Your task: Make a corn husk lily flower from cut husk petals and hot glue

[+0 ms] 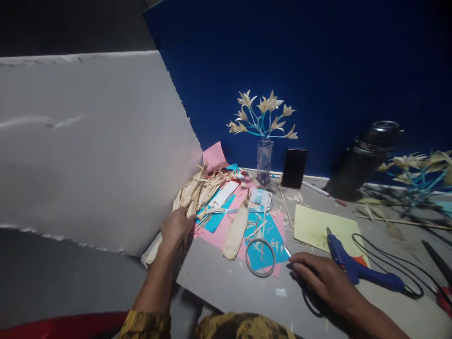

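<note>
Dried pale-tan corn-husk bundle point(197, 188) lies at the left end of the grey surface point(208, 275), against the white wall panel point(106, 146). Left hand point(176, 228) is at the bundle's near end: fingers point(191, 219) touch the lower husks, most of the bundle lies beyond them. Finger spacing there is narrow; can't tell if they're closed on a husk, contact is partly hidden.

Right hand point(319, 278) is low over the surface, well apart from the bundle. Its fingers point(300, 259) are close together, tips at the near end of a thin silver tool point(287, 249). Can't tell if it's gripped.

Between the hands: pink paper sheets point(219, 235) and blue paper sheets point(278, 235), overlapping, with husk scraps on top. Single broad husk piece point(236, 233) lies on the pink. Grey tape ring point(260, 274) lies flat, partly over blue paper.

Beyond: clear glass vase point(264, 162), upright, with husk flowers point(270, 102) on blue stems; black phone point(294, 168) leaning just right of it. Further right, dark metal flask point(367, 160).

Blue glue gun point(353, 266) lies just beyond the right hand, nozzle over the pale yellow paper sheet point(314, 226).
</note>
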### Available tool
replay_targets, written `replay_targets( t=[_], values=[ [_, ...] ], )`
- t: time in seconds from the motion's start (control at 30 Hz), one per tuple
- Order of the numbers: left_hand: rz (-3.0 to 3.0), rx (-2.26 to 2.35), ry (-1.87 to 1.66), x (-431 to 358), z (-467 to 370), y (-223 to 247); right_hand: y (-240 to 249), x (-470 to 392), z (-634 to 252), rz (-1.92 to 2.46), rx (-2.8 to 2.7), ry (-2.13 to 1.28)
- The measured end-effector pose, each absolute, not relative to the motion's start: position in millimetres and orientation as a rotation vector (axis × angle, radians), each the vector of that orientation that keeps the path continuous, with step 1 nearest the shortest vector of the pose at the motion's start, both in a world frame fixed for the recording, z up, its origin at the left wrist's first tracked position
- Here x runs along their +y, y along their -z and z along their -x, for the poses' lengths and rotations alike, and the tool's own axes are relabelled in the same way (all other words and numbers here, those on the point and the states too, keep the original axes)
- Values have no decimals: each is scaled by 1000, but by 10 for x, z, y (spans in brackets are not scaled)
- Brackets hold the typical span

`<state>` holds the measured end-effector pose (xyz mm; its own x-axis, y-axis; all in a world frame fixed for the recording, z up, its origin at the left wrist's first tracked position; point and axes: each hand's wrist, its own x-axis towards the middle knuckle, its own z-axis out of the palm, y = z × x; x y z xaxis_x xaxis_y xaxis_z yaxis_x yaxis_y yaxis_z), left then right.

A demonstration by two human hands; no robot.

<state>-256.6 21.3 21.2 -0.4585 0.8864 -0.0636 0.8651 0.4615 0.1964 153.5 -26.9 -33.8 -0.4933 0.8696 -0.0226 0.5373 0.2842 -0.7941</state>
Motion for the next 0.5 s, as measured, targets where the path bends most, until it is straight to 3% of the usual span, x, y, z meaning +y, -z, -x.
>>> replay_targets(
  t=[0.13, 0.37, 0.5],
  values=[
    [-1478, 2557, -521, 210, 2610, -196, 365, -261, -1539, 1268, -2158, -1079],
    [-985, 1905, -1540, 186, 2801, -403, 365, -261, -1562, 1272, -2168, -1049],
    [-822, 1410, -1614, 157, 2633, -601, 357, -260, -1566, 1259, -2158, -1072]
  ],
)
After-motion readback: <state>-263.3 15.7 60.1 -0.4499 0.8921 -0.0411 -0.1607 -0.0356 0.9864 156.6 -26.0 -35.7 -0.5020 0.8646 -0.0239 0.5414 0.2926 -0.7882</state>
